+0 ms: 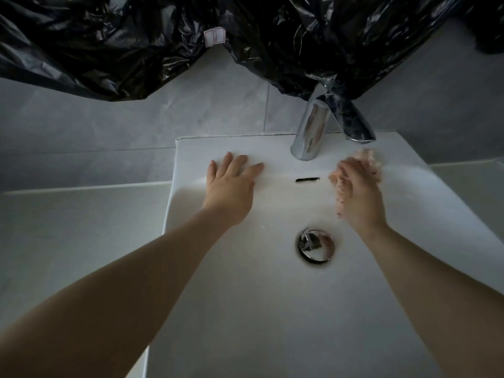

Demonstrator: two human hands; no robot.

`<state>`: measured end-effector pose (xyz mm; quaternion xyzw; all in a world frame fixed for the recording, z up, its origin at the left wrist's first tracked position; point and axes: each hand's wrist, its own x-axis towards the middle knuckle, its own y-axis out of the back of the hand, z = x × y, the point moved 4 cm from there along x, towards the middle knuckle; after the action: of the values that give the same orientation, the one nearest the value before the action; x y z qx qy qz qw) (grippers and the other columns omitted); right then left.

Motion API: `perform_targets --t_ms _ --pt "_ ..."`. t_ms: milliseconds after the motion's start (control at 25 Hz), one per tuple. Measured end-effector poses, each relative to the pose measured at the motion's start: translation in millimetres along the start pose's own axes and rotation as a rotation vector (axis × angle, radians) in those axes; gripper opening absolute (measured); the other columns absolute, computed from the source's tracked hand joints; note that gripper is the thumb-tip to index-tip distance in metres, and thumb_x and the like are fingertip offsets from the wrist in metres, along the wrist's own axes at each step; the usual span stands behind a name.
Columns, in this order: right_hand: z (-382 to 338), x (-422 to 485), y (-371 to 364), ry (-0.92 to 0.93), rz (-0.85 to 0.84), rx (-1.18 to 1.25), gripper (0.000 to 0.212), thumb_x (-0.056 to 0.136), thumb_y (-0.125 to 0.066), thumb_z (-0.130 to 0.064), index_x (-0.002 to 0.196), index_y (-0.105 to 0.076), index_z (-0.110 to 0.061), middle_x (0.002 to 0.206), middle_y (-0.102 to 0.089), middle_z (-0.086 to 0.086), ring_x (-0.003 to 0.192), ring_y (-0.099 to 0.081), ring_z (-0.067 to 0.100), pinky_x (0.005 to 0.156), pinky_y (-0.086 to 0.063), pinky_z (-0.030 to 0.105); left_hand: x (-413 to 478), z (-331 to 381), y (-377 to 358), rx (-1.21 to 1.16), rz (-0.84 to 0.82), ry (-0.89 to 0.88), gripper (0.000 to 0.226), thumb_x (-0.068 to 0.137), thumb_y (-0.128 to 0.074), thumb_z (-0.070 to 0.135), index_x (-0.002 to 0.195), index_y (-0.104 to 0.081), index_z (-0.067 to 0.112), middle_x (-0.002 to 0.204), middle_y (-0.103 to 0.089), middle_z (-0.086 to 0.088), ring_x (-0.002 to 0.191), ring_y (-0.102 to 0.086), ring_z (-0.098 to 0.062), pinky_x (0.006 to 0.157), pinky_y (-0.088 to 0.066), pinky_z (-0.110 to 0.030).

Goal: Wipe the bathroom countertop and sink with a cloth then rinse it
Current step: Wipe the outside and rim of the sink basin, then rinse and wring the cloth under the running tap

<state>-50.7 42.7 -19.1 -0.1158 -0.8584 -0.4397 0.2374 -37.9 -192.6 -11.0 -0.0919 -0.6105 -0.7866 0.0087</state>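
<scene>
A white rectangular sink (245, 309) fills the middle of the view. My left hand (231, 184) lies flat with spread fingers on the sink's back ledge, left of the chrome faucet (308, 132), and holds nothing. Inside the basin's back right, below the faucet spout, my right hand (360, 197) is blurred by motion. A pale pinkish blur shows at its fingertips; whether that is a cloth or only fingers cannot be made out. No cloth is clearly visible anywhere. No running water is visible.
A chrome drain plug (316, 246) sits mid-basin, with a dark overflow slot (307, 180) above it. The pale countertop (54, 227) extends left and right of the sink. Black plastic sheeting (136, 45) hangs over the grey tiled wall (109, 126) behind.
</scene>
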Motion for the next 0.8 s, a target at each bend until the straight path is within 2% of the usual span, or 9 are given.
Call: perform_targets --t_ms 80,160,280,320,440,520,600,680,800 --pt "-1.8 3.6 -8.0 -0.098 0.071 0.078 0.017 0.078 -0.039 -0.007 0.08 -0.056 -0.005 0.088 -0.058 0.014 0.09 -0.054 0.034 0.084 -0.045 0.047 -0.2 4.2 -2.0 -0.014 0.03 0.029 0.044 0.098 -0.031 0.023 0.141 -0.031 0.034 0.152 -0.021 -0.001 0.143 -0.004 -0.024 0.113 0.007 -0.044" --pt "-47.2 -0.4 -39.9 -0.075 0.009 0.274 0.019 0.078 -0.043 -0.002 0.075 -0.057 -0.013 0.082 -0.057 0.01 0.086 -0.053 0.029 0.083 -0.043 0.051 -2.6 10.3 -3.5 0.018 0.062 0.053 0.045 0.097 -0.032 0.024 0.141 -0.03 0.033 0.152 -0.022 -0.001 0.143 -0.004 -0.023 0.113 0.006 -0.045" --pt "-79.4 -13.6 -55.1 0.239 -0.172 0.162 0.029 0.079 -0.045 0.006 0.099 -0.064 -0.005 0.115 -0.063 0.012 0.12 -0.048 0.029 0.105 -0.035 0.039 -10.1 17.9 -5.7 0.11 0.067 0.111 0.053 0.096 -0.035 0.021 0.146 -0.018 0.03 0.154 -0.014 0.0 0.143 0.0 -0.024 0.114 0.005 -0.044" --pt "-65.4 -10.3 -46.9 0.286 -0.189 0.131 0.029 0.077 -0.046 0.005 0.097 -0.064 -0.005 0.115 -0.063 0.01 0.121 -0.048 0.028 0.105 -0.036 0.038 -14.1 22.1 -7.1 0.133 0.061 0.127 0.057 0.095 -0.035 0.019 0.147 -0.013 0.027 0.155 -0.011 0.0 0.143 0.003 -0.025 0.114 0.005 -0.043" --pt "-16.0 3.5 -3.8 0.233 -0.107 0.086 0.016 0.073 -0.044 0.004 0.08 -0.057 -0.003 0.088 -0.06 0.01 0.1 -0.057 0.03 0.085 -0.045 0.033 -21.9 32.1 -10.0 0.157 0.019 0.16 0.063 0.094 -0.036 0.016 0.148 -0.003 0.023 0.157 -0.002 0.002 0.143 0.008 -0.026 0.115 0.005 -0.04" --pt "1.9 12.3 20.9 0.078 -0.082 0.111 0.022 0.078 -0.046 0.012 0.089 -0.062 0.001 0.09 -0.062 0.011 0.091 -0.061 0.03 0.067 -0.042 0.019 -19.8 34.9 -2.5 0.093 -0.051 0.196 0.06 0.095 -0.036 0.018 0.148 -0.008 0.022 0.157 -0.004 0.002 0.143 0.005 -0.025 0.115 0.0 -0.038" --pt "0.1 15.3 37.3 -0.097 -0.125 0.119 0.028 0.088 -0.046 0.007 0.107 -0.063 -0.003 0.103 -0.064 0.006 0.091 -0.061 0.022 0.063 -0.043 0.012 -12.5 45.2 19.9 -0.114 -0.086 0.259 0.047 0.095 -0.041 0.019 0.141 -0.034 0.018 0.151 -0.027 -0.002 0.139 -0.021 -0.025 0.111 -0.019 -0.033" --pt "-8.7 14.5 48.7 -0.199 -0.16 0.173 0.033 0.094 -0.045 -0.006 0.124 -0.056 -0.015 0.118 -0.063 0.006 0.106 -0.059 0.024 0.084 -0.049 0.027 -9.2 64.2 52.9 -0.603 0.006 0.393 0.026 0.096 -0.043 0.017 0.115 -0.059 0.013 0.126 -0.056 -0.009 0.111 -0.055 -0.025 0.09 -0.043 -0.032" --pt "-23.6 2.7 52.5 -0.336 -0.275 0.354 0.035 0.097 -0.045 -0.027 0.132 -0.045 -0.027 0.121 -0.062 0.008 0.108 -0.058 0.027 0.088 -0.047 0.032 -10.4 100.7 95.7 -1.426 0.114 0.539 0.028 0.097 -0.039 0.031 0.087 -0.06 0.015 0.082 -0.065 -0.006 0.065 -0.064 -0.015 0.056 -0.047 -0.025"
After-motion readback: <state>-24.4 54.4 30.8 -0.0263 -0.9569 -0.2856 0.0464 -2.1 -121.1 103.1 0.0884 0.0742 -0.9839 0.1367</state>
